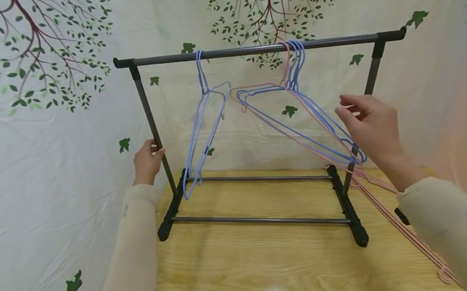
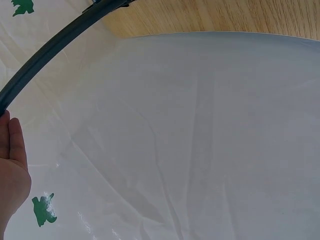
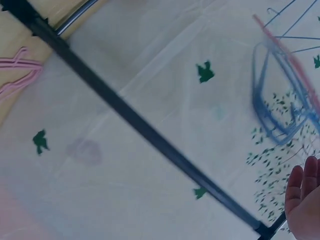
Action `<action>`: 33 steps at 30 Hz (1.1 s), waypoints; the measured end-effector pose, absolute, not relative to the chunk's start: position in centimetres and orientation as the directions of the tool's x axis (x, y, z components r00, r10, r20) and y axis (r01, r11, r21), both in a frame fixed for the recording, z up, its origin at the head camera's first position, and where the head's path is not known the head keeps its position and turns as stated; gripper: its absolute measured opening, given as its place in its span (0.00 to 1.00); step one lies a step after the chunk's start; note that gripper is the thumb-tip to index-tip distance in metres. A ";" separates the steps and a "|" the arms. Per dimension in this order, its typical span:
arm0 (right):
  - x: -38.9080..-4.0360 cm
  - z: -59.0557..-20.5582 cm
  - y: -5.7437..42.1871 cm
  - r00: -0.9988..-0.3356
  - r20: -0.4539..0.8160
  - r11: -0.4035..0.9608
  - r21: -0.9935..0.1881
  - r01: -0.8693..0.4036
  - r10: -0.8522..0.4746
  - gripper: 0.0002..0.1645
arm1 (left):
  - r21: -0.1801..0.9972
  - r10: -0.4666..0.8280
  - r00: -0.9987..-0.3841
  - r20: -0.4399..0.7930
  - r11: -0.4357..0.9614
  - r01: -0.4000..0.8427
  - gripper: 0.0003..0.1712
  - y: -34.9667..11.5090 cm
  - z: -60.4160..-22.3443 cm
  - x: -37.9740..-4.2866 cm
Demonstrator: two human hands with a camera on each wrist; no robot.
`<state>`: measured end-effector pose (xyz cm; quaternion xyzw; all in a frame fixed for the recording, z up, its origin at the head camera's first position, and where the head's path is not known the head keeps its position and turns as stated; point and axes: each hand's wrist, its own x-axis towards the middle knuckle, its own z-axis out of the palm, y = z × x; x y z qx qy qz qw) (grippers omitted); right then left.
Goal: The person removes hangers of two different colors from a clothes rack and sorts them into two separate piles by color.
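A black garment rack (image 1: 244,51) stands on the table, with blue and pink hangers on its top bar. My left hand (image 1: 147,162) holds the rack's left post, thumb in front of it. In the left wrist view, the left fingers (image 2: 16,142) lie right at the dark post. My right hand (image 1: 374,124) is raised in front of the right post, fingers loosely bent and holding nothing. Just left of it hang several blue hangers (image 1: 298,63) and a pink hanger (image 1: 287,70) in front. Blue hangers (image 1: 200,75) also hang near the bar's left end.
More pink hangers (image 1: 403,227) lie on the wooden table (image 1: 230,270), right of the rack's foot and partly behind my right sleeve. A white sheet (image 1: 78,148) printed with branches and green leaves surrounds the table behind and at the sides.
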<state>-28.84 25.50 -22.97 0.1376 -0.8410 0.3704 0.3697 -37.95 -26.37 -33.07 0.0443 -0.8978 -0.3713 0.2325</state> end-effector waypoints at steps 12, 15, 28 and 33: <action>-30.1 -22.5 20.4 -0.680 0.732 0.746 -0.429 -0.509 -0.043 0.21 | 0.684 -0.254 -0.885 0.391 0.723 0.095 0.24 -26.5 -33.1 -38.0; -30.4 -22.6 20.1 -0.706 0.708 0.778 -0.426 -0.462 -0.032 0.22 | 0.687 -0.257 -0.884 0.390 0.721 0.093 0.24 -26.5 -33.1 -38.1; -30.8 -24.0 20.1 -0.778 0.628 0.829 -0.420 -0.368 -0.028 0.20 | 0.690 -0.247 -0.888 0.389 0.716 0.103 0.25 -26.5 -33.2 -38.2; -30.8 -24.3 20.0 -0.754 0.655 0.819 -0.405 -0.406 -0.050 0.19 | 0.686 -0.246 -0.885 0.395 0.720 0.106 0.23 -26.5 -33.2 -38.0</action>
